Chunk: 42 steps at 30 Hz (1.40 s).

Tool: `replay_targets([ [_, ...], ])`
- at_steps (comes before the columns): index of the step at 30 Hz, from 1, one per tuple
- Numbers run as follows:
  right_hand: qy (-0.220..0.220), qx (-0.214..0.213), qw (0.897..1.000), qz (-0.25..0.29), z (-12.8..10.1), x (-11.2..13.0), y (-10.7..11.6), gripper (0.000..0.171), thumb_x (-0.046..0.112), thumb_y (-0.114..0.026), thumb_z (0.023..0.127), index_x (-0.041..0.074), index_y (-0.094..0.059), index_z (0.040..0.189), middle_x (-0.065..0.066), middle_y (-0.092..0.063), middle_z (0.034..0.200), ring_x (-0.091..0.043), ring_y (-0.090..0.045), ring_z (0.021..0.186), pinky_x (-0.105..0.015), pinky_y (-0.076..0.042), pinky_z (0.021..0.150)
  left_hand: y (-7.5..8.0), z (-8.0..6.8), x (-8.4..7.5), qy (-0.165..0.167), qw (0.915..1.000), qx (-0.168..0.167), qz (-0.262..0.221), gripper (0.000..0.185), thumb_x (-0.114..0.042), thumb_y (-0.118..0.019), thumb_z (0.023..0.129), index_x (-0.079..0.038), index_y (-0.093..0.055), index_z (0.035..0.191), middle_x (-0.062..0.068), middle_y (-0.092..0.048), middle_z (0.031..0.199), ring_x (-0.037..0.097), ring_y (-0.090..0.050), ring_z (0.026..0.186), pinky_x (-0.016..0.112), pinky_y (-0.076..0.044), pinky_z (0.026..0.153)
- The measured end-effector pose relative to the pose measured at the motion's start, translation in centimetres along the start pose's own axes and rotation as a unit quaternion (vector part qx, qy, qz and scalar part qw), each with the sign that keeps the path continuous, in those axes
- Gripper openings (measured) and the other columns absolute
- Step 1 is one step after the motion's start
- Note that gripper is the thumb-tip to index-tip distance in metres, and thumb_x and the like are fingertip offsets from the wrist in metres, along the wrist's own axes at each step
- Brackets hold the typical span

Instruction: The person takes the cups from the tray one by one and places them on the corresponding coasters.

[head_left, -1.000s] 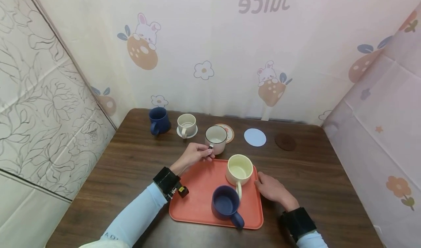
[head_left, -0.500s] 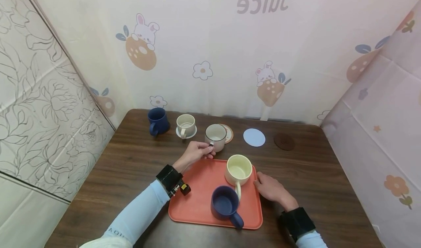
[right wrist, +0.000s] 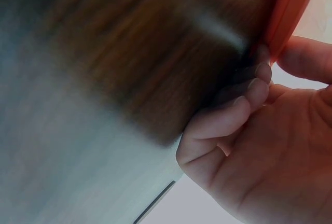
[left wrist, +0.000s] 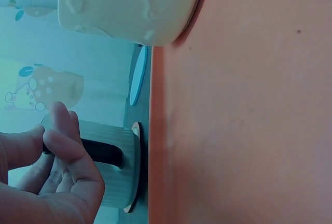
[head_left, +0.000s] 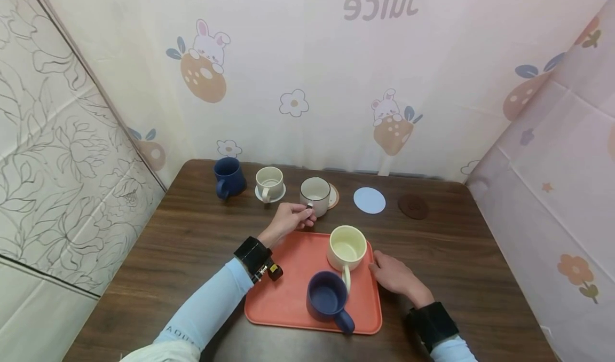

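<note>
My left hand (head_left: 288,222) pinches the dark handle (left wrist: 106,153) of a whitish ribbed mug (head_left: 313,189) with a dark rim. The mug stands upright beyond the tray's far edge, covering much of a patterned round coaster (head_left: 334,197); in the left wrist view its base is right at that coaster. With thumb and fingers, my right hand (head_left: 396,274) grips the right rim of a red tray (head_left: 274,303). On the tray are a pale yellow mug (head_left: 345,249) and, nearer me, a navy mug (head_left: 323,309), their handles pointing toward me.
Along the table's back stand a blue mug (head_left: 229,176) and a small cream cup (head_left: 270,181) on a white coaster (head_left: 282,195). Further right lie a pale blue coaster (head_left: 369,201) and a dark brown coaster (head_left: 413,206). A printed curtain (head_left: 307,57) hangs behind the table.
My left hand has moved the ribbed mug slightly away from me, further over the patterned coaster. The right hand stays at the tray's rim, and the tray's mugs keep their places.
</note>
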State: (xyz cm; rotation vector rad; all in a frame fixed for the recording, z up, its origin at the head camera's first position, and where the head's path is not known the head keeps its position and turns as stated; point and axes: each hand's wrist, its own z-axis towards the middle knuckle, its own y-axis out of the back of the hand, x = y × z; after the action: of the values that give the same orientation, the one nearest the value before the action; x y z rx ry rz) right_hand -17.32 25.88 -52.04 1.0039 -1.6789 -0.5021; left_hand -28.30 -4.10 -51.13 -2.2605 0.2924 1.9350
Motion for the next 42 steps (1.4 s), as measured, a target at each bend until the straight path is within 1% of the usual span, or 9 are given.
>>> replay_targets([
  [6, 0.001, 0.0, 1.0, -0.009, 0.2, 0.0, 0.0, 0.02, 0.023, -0.055, 0.109, 0.006, -0.062, 0.117, -0.004, -0.057, 0.086, -0.02, -0.057, 0.078, -0.039, -0.047, 0.07, -0.6, 0.7, 0.0, 0.004, 0.9998, -0.012, -0.014, 0.023, -0.011, -0.068, 0.104, 0.007, -0.076, 0.115, 0.012, -0.078, 0.092, 0.009, -0.072, 0.074, 0.02, -0.053, 0.067],
  [11, -0.001, 0.001, 1.0, -0.002, 0.1, -0.1, 0.0, 0.022, 0.025, -0.055, 0.11, 0.006, -0.061, 0.119, -0.004, -0.058, 0.087, -0.02, -0.057, 0.078, -0.038, -0.048, 0.071, -1.2, 1.4, -0.3, 0.004, 0.9994, -0.023, -0.024, 0.023, -0.012, -0.069, 0.104, 0.007, -0.077, 0.115, 0.011, -0.077, 0.091, 0.009, -0.072, 0.074, 0.02, -0.053, 0.068],
  [17, -0.006, 0.001, 1.0, 0.001, 0.0, -0.2, 0.0, 0.02, 0.025, -0.055, 0.11, 0.007, -0.061, 0.117, -0.004, -0.059, 0.086, -0.021, -0.058, 0.077, -0.038, -0.05, 0.071, -1.8, 2.5, -0.6, 0.004, 0.9991, -0.028, -0.033, 0.027, -0.013, -0.068, 0.104, 0.01, -0.075, 0.116, 0.01, -0.077, 0.091, 0.008, -0.072, 0.074, 0.019, -0.052, 0.068],
  [24, -0.011, -0.003, 1.0, 0.005, 0.1, -0.2, 0.0, 0.02, 0.025, -0.055, 0.109, 0.008, -0.061, 0.116, -0.004, -0.059, 0.086, -0.021, -0.058, 0.077, -0.038, -0.05, 0.071, -2.3, 3.5, -0.8, 0.009, 0.9983, -0.039, -0.043, 0.027, -0.014, -0.069, 0.104, 0.009, -0.075, 0.116, 0.011, -0.077, 0.092, 0.009, -0.072, 0.076, 0.019, -0.052, 0.068],
  [28, -0.013, -0.001, 1.0, 0.003, 0.0, -0.2, -0.1, 0.019, 0.024, -0.054, 0.109, 0.008, -0.062, 0.116, -0.005, -0.059, 0.086, -0.021, -0.058, 0.076, -0.037, -0.049, 0.071, -2.7, 3.8, -0.8, 0.013, 0.9976, -0.04, -0.055, 0.026, -0.013, -0.069, 0.104, 0.009, -0.075, 0.116, 0.011, -0.077, 0.091, 0.009, -0.072, 0.075, 0.019, -0.052, 0.068],
  [34, -0.01, -0.003, 1.0, 0.001, 0.1, -0.3, -0.1, 0.019, 0.025, -0.055, 0.109, 0.008, -0.062, 0.116, -0.004, -0.059, 0.085, -0.021, -0.058, 0.076, -0.037, -0.049, 0.071, -3.1, 4.4, -0.8, 0.02, 0.9965, -0.048, -0.065, 0.025, -0.014, -0.07, 0.103, 0.007, -0.076, 0.116, 0.01, -0.077, 0.09, 0.011, -0.073, 0.077, 0.019, -0.053, 0.068],
  [42, -0.008, -0.005, 1.0, -0.001, 0.1, -0.1, -0.1, 0.02, 0.025, -0.054, 0.109, 0.008, -0.062, 0.116, -0.004, -0.059, 0.087, -0.021, -0.058, 0.078, -0.038, -0.049, 0.072, -3.0, 4.7, -0.7, 0.033, 0.9957, -0.056, -0.066, 0.028, -0.013, -0.069, 0.104, 0.008, -0.075, 0.121, 0.013, -0.078, 0.096, 0.01, -0.073, 0.08, 0.019, -0.054, 0.07],
])
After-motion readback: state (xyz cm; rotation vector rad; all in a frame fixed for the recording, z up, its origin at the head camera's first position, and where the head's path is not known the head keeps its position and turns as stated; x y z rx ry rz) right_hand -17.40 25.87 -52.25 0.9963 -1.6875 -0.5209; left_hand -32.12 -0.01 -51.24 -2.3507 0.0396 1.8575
